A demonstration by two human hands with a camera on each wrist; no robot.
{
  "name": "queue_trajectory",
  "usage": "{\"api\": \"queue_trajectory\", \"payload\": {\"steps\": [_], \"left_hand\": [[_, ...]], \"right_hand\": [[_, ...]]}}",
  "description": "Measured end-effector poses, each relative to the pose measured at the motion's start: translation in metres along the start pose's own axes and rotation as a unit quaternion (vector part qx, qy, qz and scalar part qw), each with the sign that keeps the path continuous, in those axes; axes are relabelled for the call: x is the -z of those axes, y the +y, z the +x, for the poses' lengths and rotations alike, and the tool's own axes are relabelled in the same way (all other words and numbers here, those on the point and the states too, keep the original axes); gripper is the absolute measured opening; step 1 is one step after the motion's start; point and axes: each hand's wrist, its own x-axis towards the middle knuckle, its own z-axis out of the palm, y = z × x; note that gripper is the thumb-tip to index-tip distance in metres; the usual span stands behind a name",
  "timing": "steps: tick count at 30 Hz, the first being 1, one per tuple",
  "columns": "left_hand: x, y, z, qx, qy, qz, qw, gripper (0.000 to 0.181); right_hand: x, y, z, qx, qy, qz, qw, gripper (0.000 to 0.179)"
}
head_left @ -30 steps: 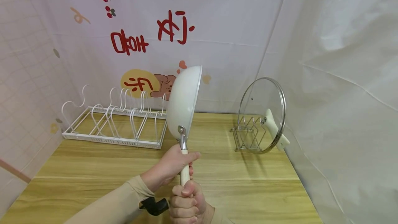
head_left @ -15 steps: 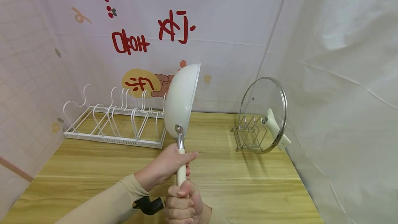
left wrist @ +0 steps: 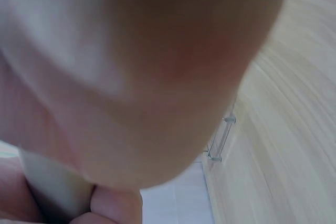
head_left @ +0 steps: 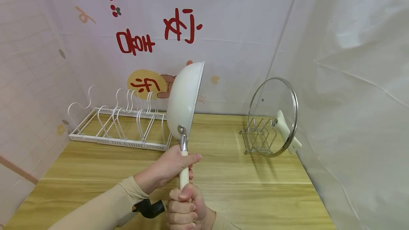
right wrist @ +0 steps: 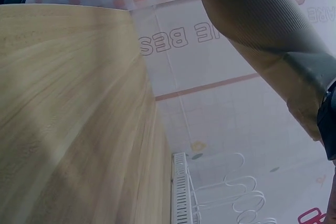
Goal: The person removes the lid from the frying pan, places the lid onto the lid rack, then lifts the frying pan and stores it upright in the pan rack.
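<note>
A deep white wok (head_left: pixel 183 98) is held up on its side above the table, its rounded base facing left and its rim right. Below the metal joint, my left hand (head_left: pixel 169 168) grips the cream handle (head_left: pixel 184 176), thumb across it and fingertips showing on the far side. Lower down, my right hand (head_left: pixel 185 207) wraps its fingers round the handle's end. In the left wrist view, blurred skin covers most of the picture, with part of the handle (left wrist: pixel 55 187) at the lower left. My right hand is mostly outside the right wrist view.
Left of the wok stands a white wire rack (head_left: pixel 118 143) with upright loops. At the right, a glass lid (head_left: pixel 295 116) with a cream handle leans upright in a small metal rack (head_left: pixel 246 143). Printed cloth walls (head_left: pixel 236 63) border the wooden table (head_left: pixel 239 201).
The wok and both hands have shifted a little to the left, closer to the white rack, and the wok has risen slightly. Both hands keep their grip. The head view has shifted slightly.
</note>
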Motion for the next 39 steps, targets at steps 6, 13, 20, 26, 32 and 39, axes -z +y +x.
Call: {"api": "queue_trajectory", "payload": {"steps": [6, 13, 20, 26, 32, 39], "left_hand": [[0.001, 0.005, -0.003, -0.012, 0.003, 0.001, 0.9999, 0.036], [0.003, 0.010, -0.004, -0.018, 0.009, 0.004, 0.9998, 0.033], [0.004, 0.016, -0.008, -0.025, 0.010, 0.011, 0.9996, 0.034], [0.005, 0.021, -0.013, -0.025, 0.020, 0.014, 0.9994, 0.033], [0.005, 0.024, -0.018, -0.028, 0.022, 0.011, 0.9993, 0.033], [0.009, 0.031, -0.023, -0.049, 0.014, 0.016, 0.9986, 0.033]], "right_hand": [[-0.002, -0.001, 0.003, -0.003, 0.007, -0.010, 0.9999, 0.040], [-0.005, -0.003, 0.006, -0.006, 0.020, -0.024, 0.9995, 0.040], [-0.009, -0.007, 0.012, -0.012, 0.018, -0.038, 0.9990, 0.041], [-0.010, -0.008, 0.016, -0.019, 0.015, -0.044, 0.9987, 0.041], [-0.012, -0.008, 0.020, -0.022, 0.014, -0.046, 0.9986, 0.042], [-0.016, -0.011, 0.025, -0.031, 0.013, -0.060, 0.9977, 0.042]]}}
